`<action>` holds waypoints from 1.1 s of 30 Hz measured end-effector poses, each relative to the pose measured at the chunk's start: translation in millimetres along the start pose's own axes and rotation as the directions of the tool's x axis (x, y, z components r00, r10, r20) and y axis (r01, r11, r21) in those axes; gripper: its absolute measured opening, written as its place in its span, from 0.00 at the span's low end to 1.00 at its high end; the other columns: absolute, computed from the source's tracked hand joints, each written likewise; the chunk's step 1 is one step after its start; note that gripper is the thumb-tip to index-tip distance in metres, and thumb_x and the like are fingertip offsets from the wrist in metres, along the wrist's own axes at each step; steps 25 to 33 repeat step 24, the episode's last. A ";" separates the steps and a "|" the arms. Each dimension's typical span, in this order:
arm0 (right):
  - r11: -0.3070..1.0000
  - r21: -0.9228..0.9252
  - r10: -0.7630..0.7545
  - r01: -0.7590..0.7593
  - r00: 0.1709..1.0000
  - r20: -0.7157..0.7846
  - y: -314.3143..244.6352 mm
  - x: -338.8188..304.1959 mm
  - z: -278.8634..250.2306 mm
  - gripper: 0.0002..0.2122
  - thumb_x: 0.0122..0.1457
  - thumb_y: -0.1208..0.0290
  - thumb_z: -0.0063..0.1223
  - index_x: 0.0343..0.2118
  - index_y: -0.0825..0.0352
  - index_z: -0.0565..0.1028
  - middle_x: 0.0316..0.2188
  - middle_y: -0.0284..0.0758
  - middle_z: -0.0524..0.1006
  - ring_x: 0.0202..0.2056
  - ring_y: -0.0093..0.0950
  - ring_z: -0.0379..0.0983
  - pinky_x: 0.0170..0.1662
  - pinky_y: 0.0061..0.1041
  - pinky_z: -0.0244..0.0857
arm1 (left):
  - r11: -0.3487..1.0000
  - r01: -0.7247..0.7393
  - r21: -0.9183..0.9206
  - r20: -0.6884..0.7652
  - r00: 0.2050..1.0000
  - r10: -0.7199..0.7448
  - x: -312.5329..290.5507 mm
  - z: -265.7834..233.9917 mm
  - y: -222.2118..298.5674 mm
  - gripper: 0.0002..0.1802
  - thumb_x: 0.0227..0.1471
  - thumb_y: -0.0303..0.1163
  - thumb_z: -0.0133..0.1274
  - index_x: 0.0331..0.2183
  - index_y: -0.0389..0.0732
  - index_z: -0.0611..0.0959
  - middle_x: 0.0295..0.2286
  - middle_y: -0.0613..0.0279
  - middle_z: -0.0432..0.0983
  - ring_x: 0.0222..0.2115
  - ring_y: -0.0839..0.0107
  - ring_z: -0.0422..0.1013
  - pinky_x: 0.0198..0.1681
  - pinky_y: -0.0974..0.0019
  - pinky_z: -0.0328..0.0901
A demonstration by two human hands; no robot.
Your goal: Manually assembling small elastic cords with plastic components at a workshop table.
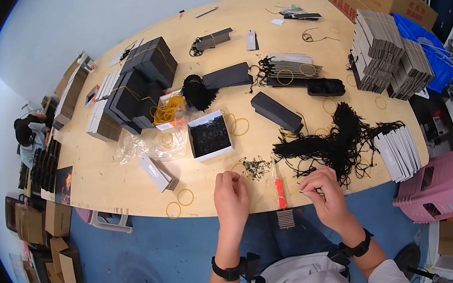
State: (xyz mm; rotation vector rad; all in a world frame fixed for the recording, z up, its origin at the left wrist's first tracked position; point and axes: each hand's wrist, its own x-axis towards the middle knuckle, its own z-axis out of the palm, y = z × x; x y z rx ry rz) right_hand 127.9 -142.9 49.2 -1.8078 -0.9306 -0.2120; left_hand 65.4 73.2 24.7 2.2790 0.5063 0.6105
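My left hand (231,198) is over the table's near edge, fingers curled together; whatever they may hold is hidden. To its right lies a small pile of metal pins (256,168). My right hand (324,187) pinches a thin black cord, of which only a short dark bit shows at the fingertips. Between the hands, a red-handled tool (281,192) points away from me, above a ridged grey-brown block (285,219) at the table edge. Beyond my right hand spreads a tangled heap of black cords (345,141).
A white box of small black pieces (210,136), yellow rubber bands (169,110) and stacked dark tags (140,87) stand left. White tags (399,154) lie right, near a pink stool (438,186). Grey-brown stacks (376,47) stand far right. Another person (31,137) sits far left.
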 end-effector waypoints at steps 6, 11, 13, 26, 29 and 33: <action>0.997 0.005 0.077 -0.077 0.997 0.007 6.2 -3.9 9.1 0.04 0.55 0.79 0.54 0.31 0.64 0.71 0.30 0.33 0.76 0.36 0.34 0.68 0.51 0.32 0.56 | 0.990 0.090 -0.105 -0.049 0.994 -0.096 -0.2 -0.9 -1.5 0.03 0.49 0.22 0.55 0.30 0.35 0.79 0.26 0.56 0.72 0.18 0.68 0.66 0.23 0.67 0.62; 0.968 0.030 0.248 -0.248 0.969 -0.003 11.7 -5.6 14.4 0.01 0.58 0.77 0.51 0.32 0.66 0.72 0.27 0.35 0.74 0.32 0.35 0.67 0.42 0.30 0.60 | 0.998 0.051 -0.045 -0.122 0.991 -0.056 -1.0 2.0 1.3 0.03 0.50 0.23 0.55 0.31 0.36 0.79 0.27 0.58 0.73 0.20 0.67 0.68 0.25 0.66 0.63; 0.971 0.015 0.238 -0.237 0.971 -0.020 14.3 -5.9 15.8 0.01 0.58 0.78 0.51 0.32 0.67 0.72 0.26 0.35 0.74 0.31 0.35 0.67 0.40 0.30 0.60 | 0.997 0.063 0.053 -0.085 0.995 -0.058 -2.0 1.6 -1.4 0.03 0.51 0.24 0.55 0.32 0.37 0.79 0.28 0.58 0.73 0.25 0.62 0.70 0.29 0.62 0.65; 0.986 -0.004 0.164 -0.164 0.986 -0.030 16.5 -5.2 12.8 0.01 0.58 0.78 0.51 0.33 0.67 0.72 0.26 0.37 0.74 0.29 0.35 0.68 0.37 0.29 0.60 | 0.904 -0.010 0.428 0.202 0.976 -0.085 19.1 -8.9 9.4 0.08 0.49 0.31 0.57 0.32 0.40 0.77 0.31 0.57 0.72 0.37 0.57 0.71 0.35 0.57 0.68; 0.986 -0.004 0.164 -0.164 0.986 -0.030 16.5 -5.2 12.8 0.01 0.58 0.78 0.51 0.33 0.67 0.72 0.26 0.37 0.74 0.29 0.35 0.68 0.37 0.29 0.60 | 0.904 -0.010 0.428 0.202 0.976 -0.085 19.1 -8.9 9.4 0.08 0.49 0.31 0.57 0.32 0.40 0.77 0.31 0.57 0.72 0.37 0.57 0.71 0.35 0.57 0.68; 0.986 -0.004 0.164 -0.164 0.986 -0.030 16.5 -5.2 12.8 0.01 0.58 0.78 0.51 0.33 0.67 0.72 0.26 0.37 0.74 0.29 0.35 0.68 0.37 0.29 0.60 | 0.904 -0.010 0.428 0.202 0.976 -0.085 19.1 -8.9 9.4 0.08 0.49 0.31 0.57 0.32 0.40 0.77 0.31 0.57 0.72 0.37 0.57 0.71 0.35 0.57 0.68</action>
